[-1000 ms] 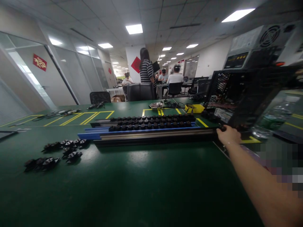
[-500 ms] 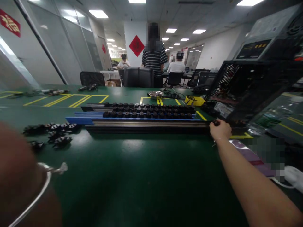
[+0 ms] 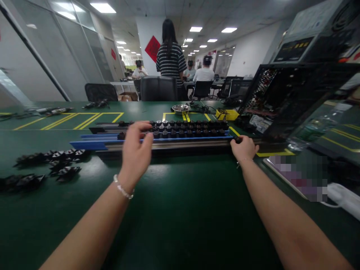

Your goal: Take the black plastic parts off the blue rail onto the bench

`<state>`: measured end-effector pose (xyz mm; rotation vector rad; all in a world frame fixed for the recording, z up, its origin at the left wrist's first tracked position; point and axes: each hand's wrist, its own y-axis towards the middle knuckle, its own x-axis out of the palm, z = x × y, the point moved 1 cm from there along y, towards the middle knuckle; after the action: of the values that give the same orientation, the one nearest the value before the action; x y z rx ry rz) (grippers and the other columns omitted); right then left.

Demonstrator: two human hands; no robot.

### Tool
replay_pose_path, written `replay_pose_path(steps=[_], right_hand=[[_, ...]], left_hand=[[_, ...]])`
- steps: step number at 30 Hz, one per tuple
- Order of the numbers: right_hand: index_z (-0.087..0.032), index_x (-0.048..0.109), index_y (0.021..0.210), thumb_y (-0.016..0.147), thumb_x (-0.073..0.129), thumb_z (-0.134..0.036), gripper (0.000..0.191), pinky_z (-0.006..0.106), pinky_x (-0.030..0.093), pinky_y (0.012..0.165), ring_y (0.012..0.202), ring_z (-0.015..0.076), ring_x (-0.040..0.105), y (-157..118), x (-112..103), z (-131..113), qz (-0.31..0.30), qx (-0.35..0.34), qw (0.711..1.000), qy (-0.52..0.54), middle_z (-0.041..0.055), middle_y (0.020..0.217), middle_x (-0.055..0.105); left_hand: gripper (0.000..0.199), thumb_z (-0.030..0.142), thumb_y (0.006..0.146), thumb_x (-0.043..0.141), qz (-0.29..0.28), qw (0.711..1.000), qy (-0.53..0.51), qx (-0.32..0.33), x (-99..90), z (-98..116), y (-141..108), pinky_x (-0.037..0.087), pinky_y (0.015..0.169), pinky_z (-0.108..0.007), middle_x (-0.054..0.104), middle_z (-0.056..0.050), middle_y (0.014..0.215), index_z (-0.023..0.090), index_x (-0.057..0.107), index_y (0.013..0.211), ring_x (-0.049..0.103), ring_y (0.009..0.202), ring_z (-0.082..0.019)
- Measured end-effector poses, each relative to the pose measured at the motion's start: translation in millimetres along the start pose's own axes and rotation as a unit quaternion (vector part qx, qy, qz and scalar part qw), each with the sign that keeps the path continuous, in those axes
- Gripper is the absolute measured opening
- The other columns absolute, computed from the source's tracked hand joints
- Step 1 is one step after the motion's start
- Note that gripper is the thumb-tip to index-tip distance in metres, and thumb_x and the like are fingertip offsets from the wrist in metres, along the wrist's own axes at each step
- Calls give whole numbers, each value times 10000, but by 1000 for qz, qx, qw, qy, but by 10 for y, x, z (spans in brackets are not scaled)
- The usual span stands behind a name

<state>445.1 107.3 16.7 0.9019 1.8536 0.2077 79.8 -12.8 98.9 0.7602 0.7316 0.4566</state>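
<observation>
Long blue and dark rails [image 3: 90, 145] lie side by side across the table, with rows of small black parts [image 3: 189, 132] standing on them. My left hand [image 3: 137, 150] is over the left part of the rails, thumb and fingers apart and curved; nothing shows between them. At the right end of the front rail, my right hand [image 3: 244, 147] is closed round a small black part [image 3: 237, 140]. Loose black parts [image 3: 66, 171] lie in a cluster on the green table at the left.
A metal bowl [image 3: 180, 108] and a yellow box [image 3: 227, 114] sit behind the rails. An open computer case [image 3: 295, 97], a bottle [image 3: 315, 129], a phone [image 3: 292, 176] and a white device [image 3: 344, 198] are at the right. People are in the background.
My left hand has come from the near left edge to the rails. My right hand stays closed at the rail's right end. The whole view has shifted slightly.
</observation>
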Motion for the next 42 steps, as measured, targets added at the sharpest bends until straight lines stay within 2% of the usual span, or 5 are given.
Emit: replay_pose_path(steps=[4, 8, 12, 26, 42], right_hand=[[-175, 571, 949, 692, 472, -370, 337, 457, 281, 903, 926, 251, 485, -89, 44, -104, 17, 1, 1000, 5, 100, 958, 570], [-169, 557, 968, 689, 465, -346, 343, 425, 327, 845, 915, 260, 488, -148, 84, -152, 28, 28, 999, 23, 116, 938, 586], [-179, 556, 983, 694, 458, -359, 354, 463, 296, 879, 943, 271, 483, -173, 92, -153, 41, 27, 998, 29, 110, 963, 591], [-187, 582, 902, 706, 439, -433, 346, 543, 175, 975, 964, 266, 467, -352, 53, -424, -34, -63, 997, 20, 89, 922, 593], [-183, 584, 863, 701, 443, -459, 350, 525, 196, 972, 943, 273, 500, -462, 51, -621, -53, -104, 992, 45, 91, 881, 605]], left_hand=[[419, 356, 848, 414, -142, 980, 141, -10, 551, -286, -93, 302, 1043, -436, 451, -134, 1320, 128, 486, 1193, 335, 1266, -240], [461, 395, 864, 334, -166, 956, 236, -56, 866, -472, -287, 255, 1051, -485, 435, -103, 1352, 168, 472, 1241, 312, 1284, -262], [421, 395, 869, 307, -143, 950, 274, -37, 876, -453, -384, 217, 1065, -467, 481, -71, 1318, 221, 548, 1167, 367, 1249, -239], [381, 380, 865, 336, -151, 950, 271, -19, 853, -443, -405, 226, 1056, -470, 480, -68, 1318, 239, 571, 1129, 411, 1207, -236], [373, 377, 867, 335, -145, 950, 277, -15, 867, -446, -400, 225, 1047, -473, 491, -76, 1304, 235, 579, 1110, 441, 1169, -228]])
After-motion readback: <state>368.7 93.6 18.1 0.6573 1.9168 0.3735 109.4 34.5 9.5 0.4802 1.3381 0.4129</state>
